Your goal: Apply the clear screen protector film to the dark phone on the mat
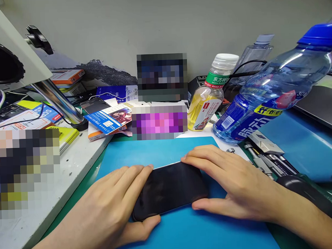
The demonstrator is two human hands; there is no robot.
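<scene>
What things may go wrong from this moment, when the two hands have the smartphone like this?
1. The left hand and right hand hold the smartphone only near its two ends, by the edges, so it might slip onto the blue mat.
2. The blue-capped plastic bottle is beyond the right hand; a wide forward sweep could knock it over.
3. Fingertips at the screen's rim may leave smudges on the dark glass.

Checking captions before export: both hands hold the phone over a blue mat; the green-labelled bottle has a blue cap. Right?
Cap's wrong: the head view shows the green-labelled bottle has a white cap. The left hand and right hand hold the phone over the blue mat.
</scene>
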